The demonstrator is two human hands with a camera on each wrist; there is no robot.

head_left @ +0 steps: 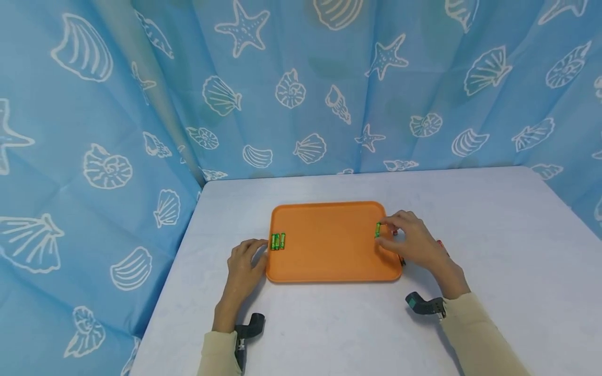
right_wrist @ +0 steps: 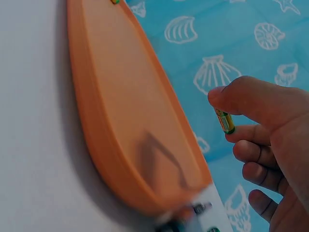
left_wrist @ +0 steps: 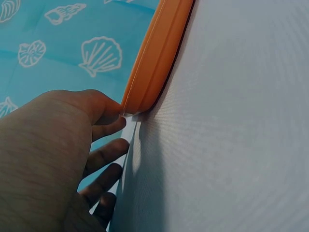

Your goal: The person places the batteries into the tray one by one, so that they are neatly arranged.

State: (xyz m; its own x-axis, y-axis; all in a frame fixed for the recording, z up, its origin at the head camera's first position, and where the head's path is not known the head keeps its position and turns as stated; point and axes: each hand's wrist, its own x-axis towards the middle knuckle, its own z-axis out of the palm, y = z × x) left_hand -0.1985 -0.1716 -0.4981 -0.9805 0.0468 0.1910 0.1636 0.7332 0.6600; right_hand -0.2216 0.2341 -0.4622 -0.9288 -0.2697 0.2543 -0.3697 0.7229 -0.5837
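Observation:
Between thumb and forefinger, my right hand (head_left: pixel 412 241) pinches a small green battery (right_wrist: pixel 225 121) by its two ends, above the right end of an orange tray (head_left: pixel 329 243). My left hand (head_left: pixel 245 267) is at the tray's left edge, its thumb and forefinger tips right at the rim in the left wrist view and its other fingers loosely bent. Several green batteries (head_left: pixel 277 241) stand side by side inside the tray along its left wall, close to the left fingertips.
Past the tray's right end, partly hidden by the right hand, lie more small items, among them a red one (head_left: pixel 440 243) and a dark one (right_wrist: pixel 202 208). A white-covered table (head_left: pixel 329 324) carries the tray. A blue seashell curtain (head_left: pixel 291 125) hangs behind and at left.

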